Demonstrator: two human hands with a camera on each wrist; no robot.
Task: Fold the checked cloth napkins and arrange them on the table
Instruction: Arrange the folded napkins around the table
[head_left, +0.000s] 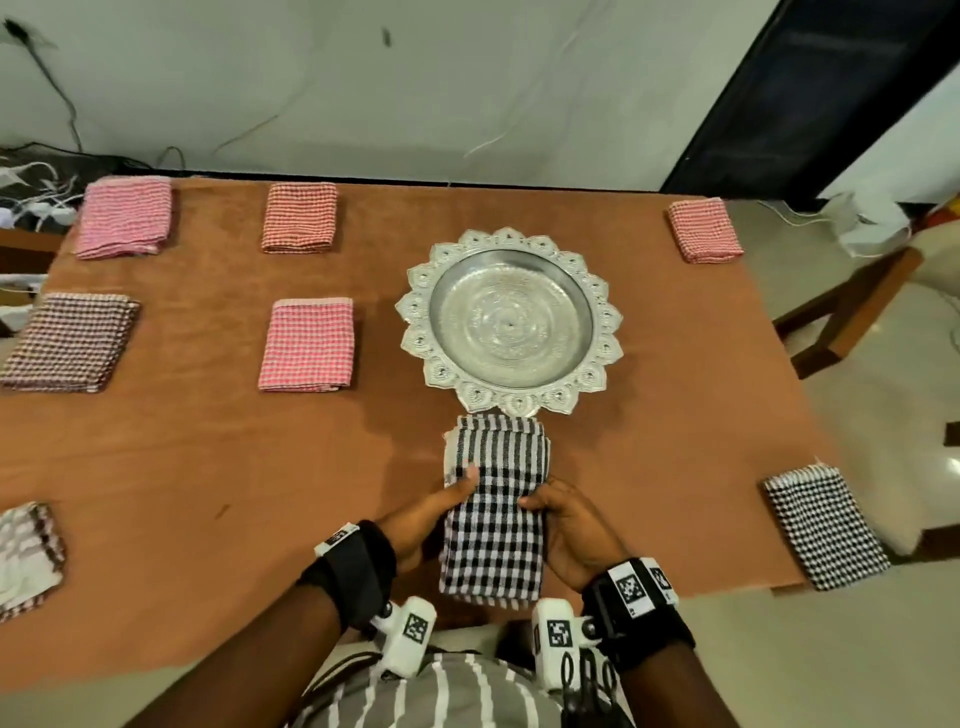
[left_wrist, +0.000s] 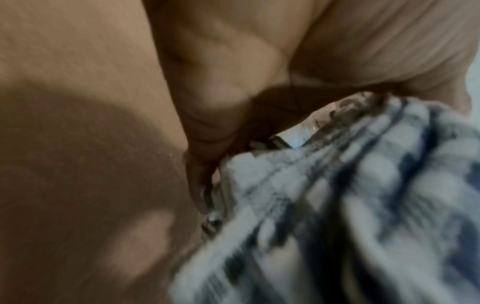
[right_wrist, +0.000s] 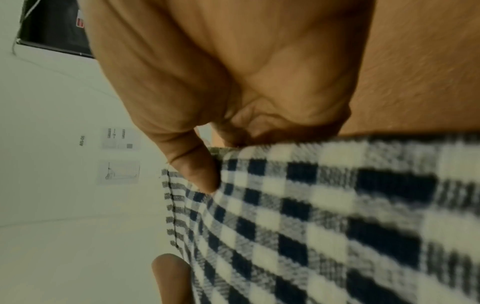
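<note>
A black-and-white checked napkin (head_left: 493, 509) lies folded into a long strip near the table's front edge, just below the silver plate. My left hand (head_left: 441, 506) grips its left edge, thumb on top. My right hand (head_left: 558, 512) grips its right edge the same way. In the left wrist view the fingers (left_wrist: 205, 115) curl under the blurred napkin (left_wrist: 337, 205). The right wrist view has my thumb (right_wrist: 197, 164) pressed on the checked napkin (right_wrist: 324, 216). The strip's near end hangs over the table edge.
An ornate silver plate (head_left: 415, 306) sits mid-table. Folded napkins lie around: pink (head_left: 124, 215), orange (head_left: 300, 217), brown (head_left: 67, 340), pink (head_left: 307, 345), red (head_left: 704, 229), black-and-white (head_left: 826, 527), and a rumpled brown-striped one (head_left: 26, 556). A wooden chair (head_left: 852, 306) stands at the right.
</note>
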